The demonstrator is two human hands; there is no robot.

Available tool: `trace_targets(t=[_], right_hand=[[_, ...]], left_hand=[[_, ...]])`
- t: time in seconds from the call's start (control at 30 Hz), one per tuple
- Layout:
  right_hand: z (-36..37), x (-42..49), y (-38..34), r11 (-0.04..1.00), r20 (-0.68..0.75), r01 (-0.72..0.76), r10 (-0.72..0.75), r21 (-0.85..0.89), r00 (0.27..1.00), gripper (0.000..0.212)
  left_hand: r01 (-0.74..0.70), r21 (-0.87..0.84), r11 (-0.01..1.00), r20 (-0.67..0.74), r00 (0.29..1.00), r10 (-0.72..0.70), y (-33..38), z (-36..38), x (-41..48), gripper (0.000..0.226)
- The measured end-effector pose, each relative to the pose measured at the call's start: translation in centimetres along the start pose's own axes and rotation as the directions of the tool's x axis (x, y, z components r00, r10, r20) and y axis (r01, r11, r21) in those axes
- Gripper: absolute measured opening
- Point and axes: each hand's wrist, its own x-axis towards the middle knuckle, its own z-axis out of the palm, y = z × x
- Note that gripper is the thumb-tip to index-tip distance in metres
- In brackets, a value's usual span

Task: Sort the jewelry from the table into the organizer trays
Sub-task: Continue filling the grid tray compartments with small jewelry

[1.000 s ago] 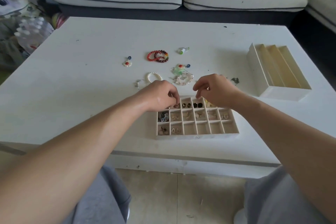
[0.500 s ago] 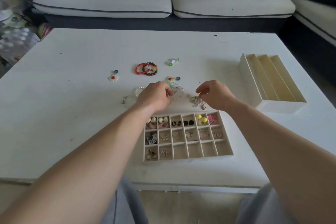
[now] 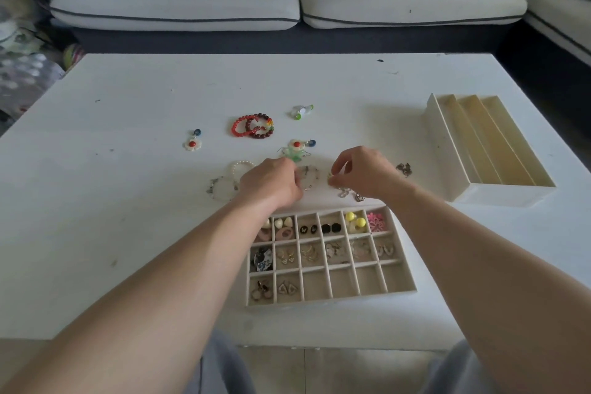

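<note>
Entry: jewelry sort, mid-task. Change noted: a second ago both grips worked over the back row of the compartment tray (image 3: 329, 300). They have since moved past its far edge to the loose pieces on the worktop (image 3: 128, 201), which reads as one deposit finished and the next pick begun. Left grip (image 3: 271, 182): bare hand, fingers curled, tips at the clear bead bracelet (image 3: 311, 174); whether it actually holds the bracelet cannot be told. Right grip (image 3: 364, 171): thumb and forefinger pinch a small greenish piece (image 3: 330, 176), too small to identify, low over the worktop. Compartment tray: upper two rows largely filled with earrings; front row filled in its two left cells only, so room remains. Unsorted, beyond the tray: red bead bracelets (image 3: 252, 126), pearl bracelet (image 3: 242, 165), two flower earrings (image 3: 193, 144) lying well apart, green flower piece (image 3: 292, 155), green-and-clear piece (image 3: 302, 111), small metal charms (image 3: 348, 193) just beside the tray's far edge, and a dark charm (image 3: 404, 168) right of the right grip. Long-slot tray (image 3: 505, 193): at the right, well apart, no jewelry visible in its slots. Judgement: small pieces are nearly done; the bracelets probably belong in the long slots.
</note>
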Motion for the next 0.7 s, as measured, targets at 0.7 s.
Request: trace_targets(t=[0.7], right_hand=[[-1.0, -1.0, -2.5, 0.770, 0.075, -0.075, 0.035, 0.633, 0.997, 0.007]], left_hand=[[-0.165, -0.594, 0.787, -0.150, 0.984, 0.094, -0.8, -1.2, -0.4, 0.007]])
